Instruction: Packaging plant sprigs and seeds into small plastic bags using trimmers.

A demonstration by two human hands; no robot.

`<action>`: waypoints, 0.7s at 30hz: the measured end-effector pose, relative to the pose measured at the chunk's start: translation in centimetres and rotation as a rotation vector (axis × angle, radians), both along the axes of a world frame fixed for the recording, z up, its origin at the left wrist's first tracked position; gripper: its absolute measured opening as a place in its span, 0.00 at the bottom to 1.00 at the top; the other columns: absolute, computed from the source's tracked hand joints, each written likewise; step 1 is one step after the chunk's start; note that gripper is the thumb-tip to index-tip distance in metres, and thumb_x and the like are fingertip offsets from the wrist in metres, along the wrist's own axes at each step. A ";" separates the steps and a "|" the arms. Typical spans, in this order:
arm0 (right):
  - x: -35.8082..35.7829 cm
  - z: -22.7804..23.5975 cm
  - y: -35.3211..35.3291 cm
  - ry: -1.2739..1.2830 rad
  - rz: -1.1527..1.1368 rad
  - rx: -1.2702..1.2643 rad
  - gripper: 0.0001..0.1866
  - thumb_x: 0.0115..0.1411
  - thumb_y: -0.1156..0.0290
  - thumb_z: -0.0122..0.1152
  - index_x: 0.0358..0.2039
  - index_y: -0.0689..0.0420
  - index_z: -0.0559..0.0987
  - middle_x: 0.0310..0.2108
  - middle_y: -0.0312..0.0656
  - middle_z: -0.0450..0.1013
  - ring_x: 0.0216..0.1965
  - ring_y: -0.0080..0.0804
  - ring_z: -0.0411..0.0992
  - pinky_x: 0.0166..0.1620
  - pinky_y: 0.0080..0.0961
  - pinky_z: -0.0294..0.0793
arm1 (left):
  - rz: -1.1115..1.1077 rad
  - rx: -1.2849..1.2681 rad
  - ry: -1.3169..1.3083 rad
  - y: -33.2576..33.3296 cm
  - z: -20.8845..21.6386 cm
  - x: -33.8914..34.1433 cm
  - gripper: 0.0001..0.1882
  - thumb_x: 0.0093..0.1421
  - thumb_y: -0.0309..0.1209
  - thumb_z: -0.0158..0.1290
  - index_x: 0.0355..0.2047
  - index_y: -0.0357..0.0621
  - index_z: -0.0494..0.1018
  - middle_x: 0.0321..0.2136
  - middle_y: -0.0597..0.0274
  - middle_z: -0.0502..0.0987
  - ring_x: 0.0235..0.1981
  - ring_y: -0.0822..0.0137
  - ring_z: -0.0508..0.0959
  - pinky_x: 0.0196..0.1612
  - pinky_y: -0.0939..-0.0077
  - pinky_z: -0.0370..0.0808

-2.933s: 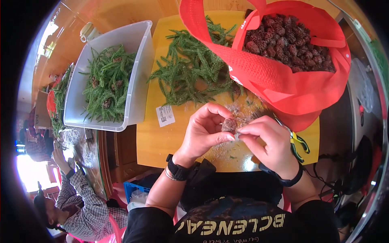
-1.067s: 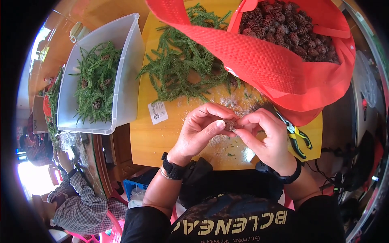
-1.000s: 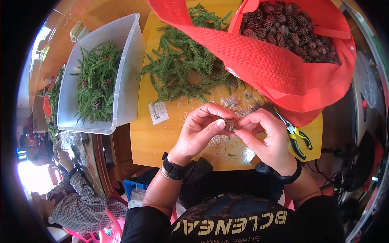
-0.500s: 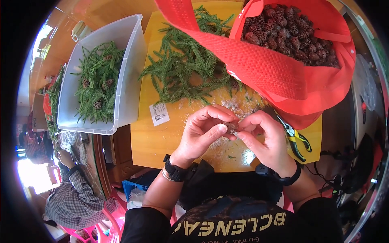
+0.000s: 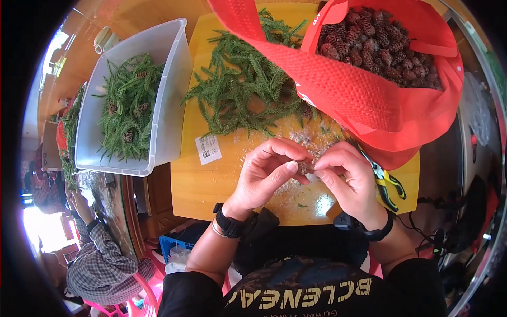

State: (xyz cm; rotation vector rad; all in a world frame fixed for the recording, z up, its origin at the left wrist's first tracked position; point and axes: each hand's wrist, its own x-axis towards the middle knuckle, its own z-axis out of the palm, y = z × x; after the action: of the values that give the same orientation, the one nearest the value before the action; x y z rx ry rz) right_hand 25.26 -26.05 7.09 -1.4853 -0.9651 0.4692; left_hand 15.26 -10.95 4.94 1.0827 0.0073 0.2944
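A small brown pine cone (image 5: 304, 168) is pinched between the thumb and fingers of my left hand (image 5: 261, 177), above the front part of the yellow table. From the other side, the fingertips of my right hand (image 5: 348, 177) are closed against the cone's edge; whether they also grip something finer there is too small to tell. Just beyond my hands lies a pile of green artificial pine branches (image 5: 243, 84). Pliers with yellow and black handles (image 5: 388, 185) rest to the right of my right hand.
A red fabric bag (image 5: 417, 121) full of pine cones (image 5: 380, 42) stands at the back right, its strap arching over the branches. A clear plastic bin (image 5: 171, 105) holds branches with cones at left. Whitish crumbs and a label (image 5: 208, 149) lie on the table (image 5: 200, 190). Another person (image 5: 103, 264) works at far left.
My right fingertips have shifted slightly up and right along the cone, and the cone has turned a little. The person at far left has moved their hand and arm.
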 end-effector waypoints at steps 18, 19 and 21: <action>0.6 1.5 -0.1 -0.581 -0.004 0.011 0.20 0.43 0.83 0.62 0.40 0.58 0.75 0.25 0.41 0.70 0.24 0.33 0.70 0.25 0.22 0.70 | -0.234 -0.174 0.155 1.0 -0.1 -0.6 0.06 0.60 0.26 0.47 0.36 0.37 0.69 0.29 0.59 0.74 0.27 0.72 0.76 0.20 0.87 0.68; 0.4 1.7 -0.3 -0.587 0.032 -0.059 0.22 0.43 0.83 0.62 0.42 0.57 0.75 0.24 0.41 0.70 0.23 0.32 0.69 0.24 0.23 0.69 | -0.246 -0.197 0.173 1.0 -0.1 -0.6 0.05 0.60 0.26 0.47 0.35 0.38 0.69 0.29 0.59 0.74 0.26 0.73 0.76 0.20 0.87 0.67; 0.3 2.1 -0.4 -0.591 0.068 -0.130 0.24 0.42 0.83 0.62 0.44 0.56 0.74 0.23 0.40 0.69 0.22 0.32 0.69 0.24 0.24 0.69 | -0.259 -0.222 0.193 1.0 0.0 -0.7 0.05 0.60 0.26 0.47 0.35 0.38 0.69 0.28 0.60 0.74 0.26 0.74 0.76 0.19 0.88 0.67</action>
State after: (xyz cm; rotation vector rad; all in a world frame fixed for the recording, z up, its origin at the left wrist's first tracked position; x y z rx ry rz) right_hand 25.57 -26.45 9.22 -1.7553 -1.4704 0.1356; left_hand 14.55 -9.99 4.99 0.8760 0.0699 -0.0443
